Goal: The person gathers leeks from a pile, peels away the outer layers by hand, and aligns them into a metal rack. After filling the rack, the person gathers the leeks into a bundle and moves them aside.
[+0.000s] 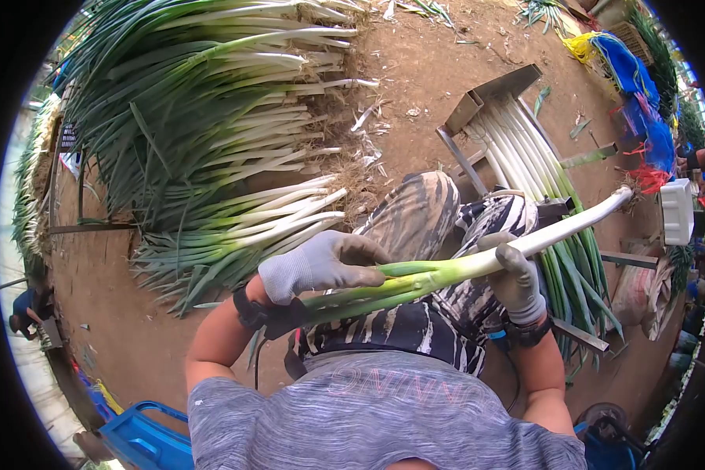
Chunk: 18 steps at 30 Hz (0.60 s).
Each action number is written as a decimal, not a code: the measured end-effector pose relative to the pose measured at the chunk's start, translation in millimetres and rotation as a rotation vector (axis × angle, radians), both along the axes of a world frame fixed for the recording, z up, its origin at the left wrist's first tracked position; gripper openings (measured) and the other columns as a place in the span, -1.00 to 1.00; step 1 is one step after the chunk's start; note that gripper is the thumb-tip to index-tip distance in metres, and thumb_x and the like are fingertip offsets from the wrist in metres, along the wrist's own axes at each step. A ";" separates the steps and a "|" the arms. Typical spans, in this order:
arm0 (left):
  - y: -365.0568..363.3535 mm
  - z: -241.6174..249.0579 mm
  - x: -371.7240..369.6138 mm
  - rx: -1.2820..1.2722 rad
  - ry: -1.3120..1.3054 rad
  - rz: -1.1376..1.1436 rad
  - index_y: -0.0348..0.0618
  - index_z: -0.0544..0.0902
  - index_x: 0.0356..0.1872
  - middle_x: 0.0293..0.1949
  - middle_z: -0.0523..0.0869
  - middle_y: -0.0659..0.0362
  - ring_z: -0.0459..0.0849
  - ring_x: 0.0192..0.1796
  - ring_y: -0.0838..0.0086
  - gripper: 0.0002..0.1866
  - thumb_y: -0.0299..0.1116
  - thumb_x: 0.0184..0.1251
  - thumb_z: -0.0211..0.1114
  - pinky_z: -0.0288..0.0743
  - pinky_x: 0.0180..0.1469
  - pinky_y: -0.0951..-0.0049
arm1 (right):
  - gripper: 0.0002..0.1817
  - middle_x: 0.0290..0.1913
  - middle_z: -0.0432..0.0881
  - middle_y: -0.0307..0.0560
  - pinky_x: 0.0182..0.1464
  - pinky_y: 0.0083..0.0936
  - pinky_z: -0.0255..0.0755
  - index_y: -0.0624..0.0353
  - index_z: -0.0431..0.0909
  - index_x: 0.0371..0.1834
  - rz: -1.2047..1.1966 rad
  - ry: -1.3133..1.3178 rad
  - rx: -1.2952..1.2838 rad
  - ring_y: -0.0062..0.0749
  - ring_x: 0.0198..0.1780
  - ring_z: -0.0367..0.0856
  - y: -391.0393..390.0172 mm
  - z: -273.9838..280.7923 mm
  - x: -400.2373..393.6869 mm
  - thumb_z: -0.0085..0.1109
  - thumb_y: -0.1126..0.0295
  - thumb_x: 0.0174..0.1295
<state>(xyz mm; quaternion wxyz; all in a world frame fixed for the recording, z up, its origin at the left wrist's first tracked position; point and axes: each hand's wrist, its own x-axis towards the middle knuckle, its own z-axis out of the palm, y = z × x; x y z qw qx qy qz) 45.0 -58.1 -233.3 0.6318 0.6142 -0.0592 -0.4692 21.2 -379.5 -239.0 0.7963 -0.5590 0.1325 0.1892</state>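
Note:
A long green onion lies across my lap, its white root end pointing up to the right and its green leaves to the left. My right hand, in a grey glove, is wrapped round the lower white stalk. My left hand, also gloved, pinches the leaves where they branch. To the right, a metal rack holds a bundle of trimmed green onions, white ends away from me. A large heap of untrimmed green onions lies on the left.
Dirt and peeled scraps cover the brown ground. A blue plastic chair stands at the lower left. Blue netting and a white foam box are at the right. Another person bends at the far left.

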 end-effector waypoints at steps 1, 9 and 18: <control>-2.6 -0.9 -3.4 -0.001 0.014 0.026 -0.26 0.60 0.04 -0.13 0.71 0.21 0.61 -0.10 0.59 -0.58 -0.27 0.20 0.41 0.47 0.01 0.56 | -0.53 -0.30 0.64 0.05 -0.35 -0.43 0.53 0.27 0.52 -0.12 0.012 -0.002 0.000 -0.29 -0.36 0.62 0.9 0.5 -0.2 0.23 0.06 0.12; 0.7 -7.2 -11.4 -0.043 0.029 0.102 -0.31 0.55 -0.08 -0.24 0.64 0.22 0.58 -0.18 0.63 -0.66 -0.32 0.21 0.35 0.48 -0.07 0.58 | -0.54 -0.31 0.64 0.08 -0.33 -0.44 0.52 0.28 0.52 -0.12 0.039 -0.020 -0.019 -0.29 -0.40 0.62 5.8 6.4 -2.9 0.22 0.09 0.12; 12.6 -6.6 -7.7 -0.049 0.127 0.111 -0.31 0.51 0.00 -0.17 0.62 0.19 0.57 -0.12 0.62 -0.57 -0.28 0.19 0.39 0.46 -0.03 0.62 | -0.53 -0.27 0.64 0.10 -0.27 -0.43 0.52 0.27 0.51 -0.08 0.110 -0.035 0.045 -0.27 -0.33 0.63 5.2 7.9 -1.8 0.23 0.10 0.12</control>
